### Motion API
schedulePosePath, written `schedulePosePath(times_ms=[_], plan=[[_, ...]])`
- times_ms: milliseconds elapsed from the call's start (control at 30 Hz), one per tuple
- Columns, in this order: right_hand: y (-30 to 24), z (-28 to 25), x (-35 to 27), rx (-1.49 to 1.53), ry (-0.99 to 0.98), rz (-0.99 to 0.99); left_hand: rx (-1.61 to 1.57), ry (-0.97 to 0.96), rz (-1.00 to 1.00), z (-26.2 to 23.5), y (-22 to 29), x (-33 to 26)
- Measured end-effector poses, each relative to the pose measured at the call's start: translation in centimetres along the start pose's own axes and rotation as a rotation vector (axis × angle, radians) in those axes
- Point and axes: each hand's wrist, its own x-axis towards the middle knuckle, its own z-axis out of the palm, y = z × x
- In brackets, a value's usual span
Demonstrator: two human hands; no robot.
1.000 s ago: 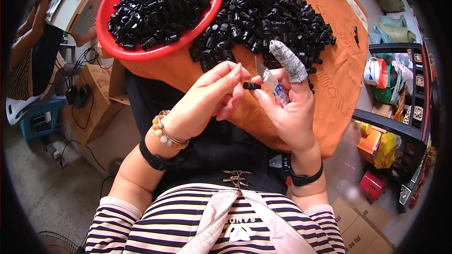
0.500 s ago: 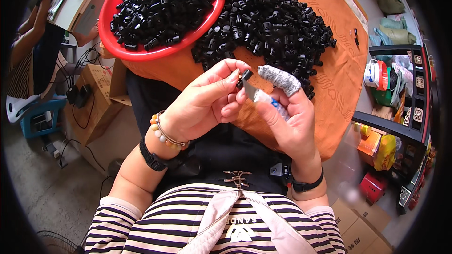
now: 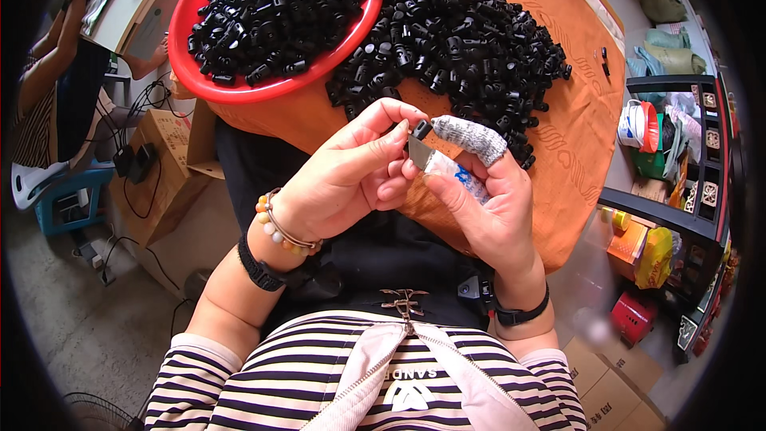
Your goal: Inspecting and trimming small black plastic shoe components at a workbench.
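Between the thumb and forefinger of my left hand [image 3: 355, 161] is a small black plastic part [image 3: 421, 129]. My right hand [image 3: 504, 211] grips a short flat-bladed knife [image 3: 426, 157] whose handle is wrapped in white and blue. The blade lies up against the black part, its broad face showing. A grey knitted finger cover [image 3: 472, 138] is on my right forefinger, whose tip reaches close to the part. Just beyond my hands spreads a big heap of similar black parts [image 3: 463, 52]. A red basin [image 3: 182, 72] piled with more of them stands to the far left.
An orange cloth [image 3: 578, 148] covers the table under the heap and basin. At the right stands a dark shelf unit [image 3: 662, 211] with bags and tubs. On the left are a cardboard box [image 3: 152, 191], cables, a blue stool [image 3: 76, 203] and another person's arm [image 3: 56, 56].
The knife has shifted slightly and turned, so more of its blade face shows beside the black part. My right forefinger has come closer to the part. My left hand has barely moved.
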Motion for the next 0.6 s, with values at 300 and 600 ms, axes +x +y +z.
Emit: schedulePosePath(times_ms=[300, 600], plan=[[0.19, -0.11, -0.1, 0.034, -0.034, -0.009, 0.035, -0.011, 0.024, 0.07, -0.05, -0.14], [0.36, -0.78, -0.14, -0.103, -0.057, -0.06, 0.022, -0.027, 0.005, -0.02, -0.35, -0.25]])
